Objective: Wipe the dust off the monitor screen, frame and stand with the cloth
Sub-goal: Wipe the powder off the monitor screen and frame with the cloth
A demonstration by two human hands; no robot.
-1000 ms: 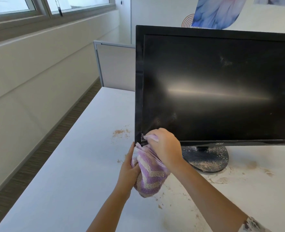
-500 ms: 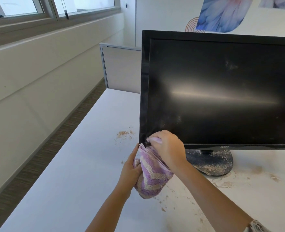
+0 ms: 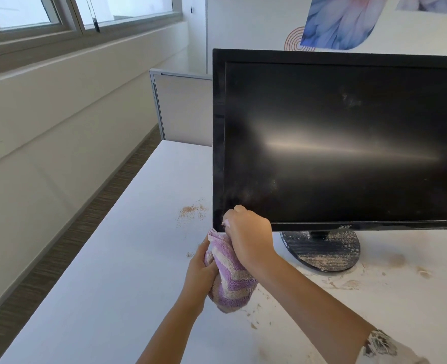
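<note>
A black monitor stands on a white desk, its dark screen smudged and its round stand speckled with dust. At the frame's lower left corner, the right hand is curled tightly around a purple and cream striped cloth, holding its top against the frame. The left hand grips the cloth's hanging bunch from the left side. Brownish crumbs lie scattered on the desk left of the monitor.

White table: monitor stand base near right side, dusty; brown dust patch toward far edge.
</note>
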